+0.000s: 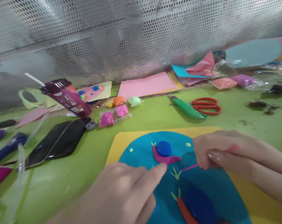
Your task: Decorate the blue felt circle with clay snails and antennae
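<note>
My right hand (222, 152) pinches a thin pink modelling tool (189, 168). Its tip meets a small pale green sprig of clay (176, 174) on a blue paper circle (141, 143). With the index finger stretched out and the other fingers curled, my left hand (129, 189) rests over the circle, its fingertip at the lower edge of a magenta clay snail (166, 158). That snail carries a round blue disc (164, 148) as its shell. Closer to me lies a red snail (185, 210) with a larger blue disc (200, 203), partly cut off by the frame.
Yellow card (117, 141) lies under the circle. Beyond it are a green cutter (187, 109), red-handled scissors (207, 105) and bagged clay (107, 119). A tilted purple cup (67, 98), dark phone (66, 140) and pink paper (147, 84) lie before a perforated metal panel (96, 40).
</note>
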A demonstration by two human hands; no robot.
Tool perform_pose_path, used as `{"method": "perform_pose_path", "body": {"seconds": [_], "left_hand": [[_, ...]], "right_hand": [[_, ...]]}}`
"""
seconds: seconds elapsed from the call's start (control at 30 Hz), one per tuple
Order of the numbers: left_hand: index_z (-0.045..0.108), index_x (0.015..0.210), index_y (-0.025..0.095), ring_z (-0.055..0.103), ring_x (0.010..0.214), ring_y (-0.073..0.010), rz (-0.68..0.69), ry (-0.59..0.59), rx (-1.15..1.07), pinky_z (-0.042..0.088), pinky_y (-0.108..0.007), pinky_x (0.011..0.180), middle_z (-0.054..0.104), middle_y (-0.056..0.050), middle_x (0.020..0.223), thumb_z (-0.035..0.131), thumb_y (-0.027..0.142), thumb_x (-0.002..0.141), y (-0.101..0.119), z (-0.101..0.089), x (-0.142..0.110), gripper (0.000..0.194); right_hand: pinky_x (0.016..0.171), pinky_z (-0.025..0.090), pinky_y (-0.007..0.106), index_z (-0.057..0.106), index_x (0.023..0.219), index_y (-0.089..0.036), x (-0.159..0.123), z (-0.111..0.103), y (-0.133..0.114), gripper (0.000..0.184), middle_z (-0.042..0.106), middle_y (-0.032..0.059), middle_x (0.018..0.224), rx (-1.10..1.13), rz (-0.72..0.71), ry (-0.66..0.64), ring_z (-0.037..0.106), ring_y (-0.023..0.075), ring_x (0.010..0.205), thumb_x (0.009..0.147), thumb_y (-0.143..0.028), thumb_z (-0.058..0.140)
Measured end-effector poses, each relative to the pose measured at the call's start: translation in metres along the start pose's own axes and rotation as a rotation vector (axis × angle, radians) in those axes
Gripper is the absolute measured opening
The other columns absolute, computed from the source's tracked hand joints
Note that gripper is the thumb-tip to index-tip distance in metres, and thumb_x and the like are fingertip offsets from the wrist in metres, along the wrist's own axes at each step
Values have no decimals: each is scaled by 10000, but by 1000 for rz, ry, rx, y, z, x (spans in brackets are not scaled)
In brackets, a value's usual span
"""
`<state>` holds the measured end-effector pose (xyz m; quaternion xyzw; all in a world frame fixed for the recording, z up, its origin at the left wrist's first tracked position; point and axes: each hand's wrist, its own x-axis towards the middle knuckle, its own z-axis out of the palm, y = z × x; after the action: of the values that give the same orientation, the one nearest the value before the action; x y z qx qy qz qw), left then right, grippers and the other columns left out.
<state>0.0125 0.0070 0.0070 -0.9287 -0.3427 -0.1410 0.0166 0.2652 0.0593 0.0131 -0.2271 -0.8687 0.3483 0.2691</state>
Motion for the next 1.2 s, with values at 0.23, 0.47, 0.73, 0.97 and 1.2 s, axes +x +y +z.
{"method": "perform_pose_path", "body": {"seconds": [0.23,0.47,0.73,0.97,1.2], "left_hand": [[503,1233,206,545,531,-91,-4,-7,9,493,-179,559,593,17,633,358,127,843,1,-1,1,423],[501,1239,204,551,551,-96,0,-12,21,494,-188,571,607,9,659,356,135,850,0,0,-1,421],[511,1228,201,550,549,-98,3,-12,30,495,-191,575,607,8,658,359,136,852,-1,0,-1,411],[517,1210,189,543,524,-90,17,-3,21,493,-178,551,589,16,625,347,134,856,-2,1,-3,396],[519,1203,192,547,522,-88,16,-6,2,493,-171,545,580,20,611,348,142,861,-2,1,-2,385]], "right_hand": [[480,405,268,527,795,-262,0,2,0,267,506,-1,608,-6,49,23,464,136,507,931,-228,301],[464,386,247,511,792,-254,0,2,2,260,480,-13,595,-11,25,19,448,121,494,938,-227,298],[476,415,239,529,805,-261,-1,2,2,258,500,-16,603,-18,24,28,458,117,503,935,-222,309],[504,440,263,551,821,-265,-2,3,0,287,524,10,622,8,60,48,469,136,515,946,-281,293],[491,442,235,537,843,-263,0,1,2,238,536,-5,650,9,-28,22,494,117,532,929,-197,325]]}}
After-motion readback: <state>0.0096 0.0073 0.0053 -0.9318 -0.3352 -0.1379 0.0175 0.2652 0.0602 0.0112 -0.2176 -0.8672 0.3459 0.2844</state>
